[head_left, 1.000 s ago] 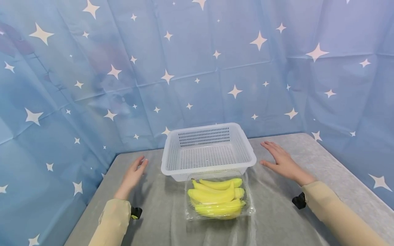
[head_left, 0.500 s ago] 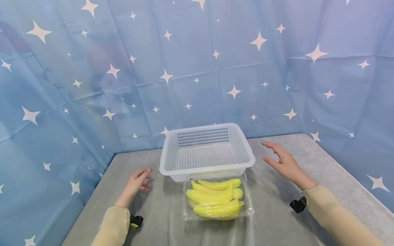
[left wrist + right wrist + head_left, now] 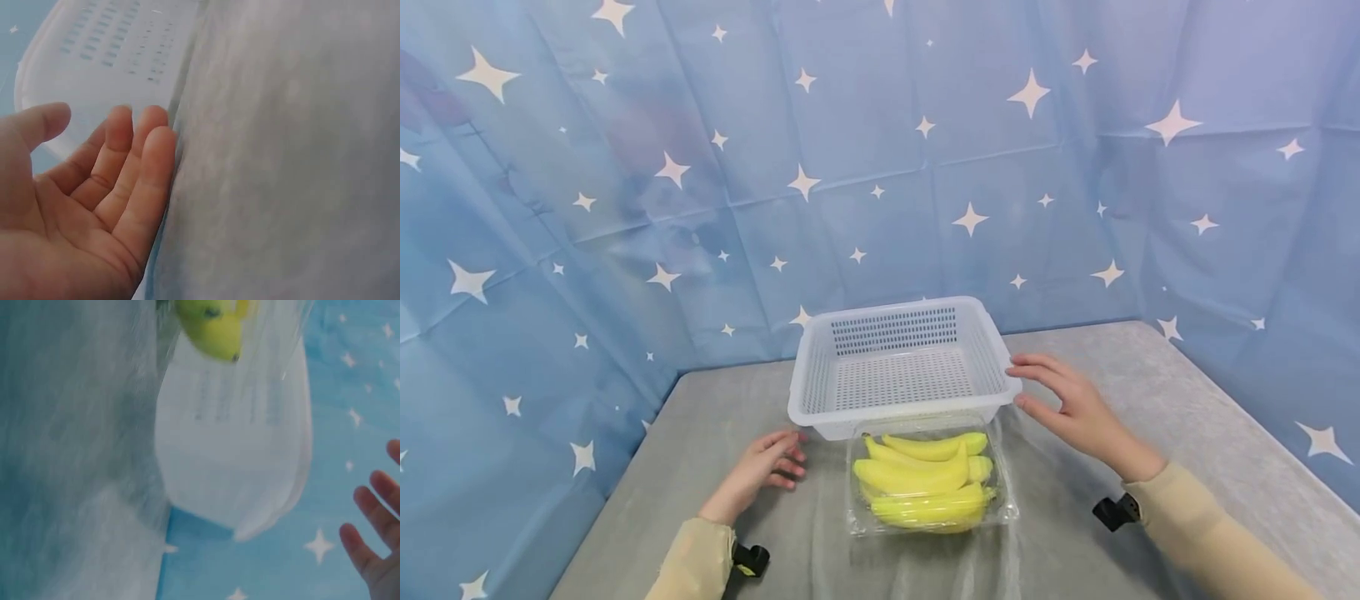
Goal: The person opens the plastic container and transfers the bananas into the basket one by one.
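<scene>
Behind, a blue backdrop (image 3: 880,125) printed with white stars and creased by folds; below, a grey-covered table (image 3: 730,400). Toward the far edge, a white perforated plastic basket (image 3: 895,412); just in front, a clear clamshell box (image 3: 859,525) of yellow bananas (image 3: 913,477). Near the basket's front left corner, the left hand (image 3: 765,468), fingers loosely bent, thumb apart. Just beside the right rim, the right hand (image 3: 1075,410), fingers spread; contact hard to tell. At the left cuff, a black device (image 3: 760,560), its yellow mark (image 3: 746,571) too small to read.
</scene>
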Tool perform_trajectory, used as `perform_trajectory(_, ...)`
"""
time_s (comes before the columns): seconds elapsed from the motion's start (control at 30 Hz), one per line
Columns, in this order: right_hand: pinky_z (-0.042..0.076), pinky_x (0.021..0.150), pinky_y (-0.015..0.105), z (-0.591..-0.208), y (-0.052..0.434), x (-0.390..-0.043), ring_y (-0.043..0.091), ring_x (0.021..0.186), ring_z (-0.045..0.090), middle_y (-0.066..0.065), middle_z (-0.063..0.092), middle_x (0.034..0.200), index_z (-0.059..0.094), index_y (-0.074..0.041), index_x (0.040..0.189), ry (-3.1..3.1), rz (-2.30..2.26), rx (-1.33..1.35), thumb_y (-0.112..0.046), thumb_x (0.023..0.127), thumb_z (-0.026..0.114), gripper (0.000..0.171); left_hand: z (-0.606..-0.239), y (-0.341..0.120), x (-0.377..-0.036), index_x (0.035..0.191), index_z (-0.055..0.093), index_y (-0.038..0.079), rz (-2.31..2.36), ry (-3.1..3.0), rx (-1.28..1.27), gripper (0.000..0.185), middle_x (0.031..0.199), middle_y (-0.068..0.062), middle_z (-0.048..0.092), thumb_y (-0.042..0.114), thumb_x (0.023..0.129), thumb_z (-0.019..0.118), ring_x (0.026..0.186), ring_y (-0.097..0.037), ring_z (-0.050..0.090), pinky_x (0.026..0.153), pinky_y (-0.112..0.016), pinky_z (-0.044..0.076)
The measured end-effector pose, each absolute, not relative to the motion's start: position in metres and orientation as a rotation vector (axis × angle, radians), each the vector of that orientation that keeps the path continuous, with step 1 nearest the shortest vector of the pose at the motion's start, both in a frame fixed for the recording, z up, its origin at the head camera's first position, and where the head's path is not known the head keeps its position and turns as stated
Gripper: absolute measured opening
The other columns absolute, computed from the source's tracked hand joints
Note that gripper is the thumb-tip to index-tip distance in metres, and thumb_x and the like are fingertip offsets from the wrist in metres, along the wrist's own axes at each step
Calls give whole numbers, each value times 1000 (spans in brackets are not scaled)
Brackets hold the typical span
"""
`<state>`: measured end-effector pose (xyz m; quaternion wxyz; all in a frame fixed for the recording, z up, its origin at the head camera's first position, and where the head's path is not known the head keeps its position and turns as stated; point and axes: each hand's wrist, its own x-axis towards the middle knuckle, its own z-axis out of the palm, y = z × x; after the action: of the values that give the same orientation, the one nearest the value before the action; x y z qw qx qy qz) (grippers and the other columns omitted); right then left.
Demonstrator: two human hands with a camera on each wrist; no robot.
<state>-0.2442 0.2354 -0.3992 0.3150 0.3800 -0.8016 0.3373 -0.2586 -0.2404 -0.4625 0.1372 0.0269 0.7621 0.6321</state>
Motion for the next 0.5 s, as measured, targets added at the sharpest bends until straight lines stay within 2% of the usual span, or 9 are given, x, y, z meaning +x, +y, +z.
perform_trajectory(0.23, 38, 100, 19, -396, 208, -225, 21, 115, 56, 4, 60, 125, 65, -12, 117, -2177, 850, 1222, -8, 84, 73, 35, -460, -226, -256, 131, 47, -9, 1795, 2090, 206, 54, 95, -11, 61, 36, 100, 51, 79, -21, 67, 65, -37, 57)
perform_trajectory(0.37, 44, 97, 30, -398, 188, -218, 19, 116, 55, 0, 59, 126, 64, -17, 119, -2235, 773, 1355, -19, 88, 72, 33, -457, -211, -255, 132, 48, -6, 1746, 2020, 268, 55, 95, -9, 62, 38, 100, 51, 80, -20, 67, 66, -37, 57)
perform_trajectory(0.5, 47, 93, 41, -404, 168, -215, 21, 117, 54, 2, 57, 129, 63, -16, 122, -2288, 709, 1445, -30, 91, 68, 35, -460, -202, -255, 130, 49, -6, 1748, 1976, 282, 53, 93, -8, 63, 37, 100, 51, 79, -19, 67, 65, -35, 57)
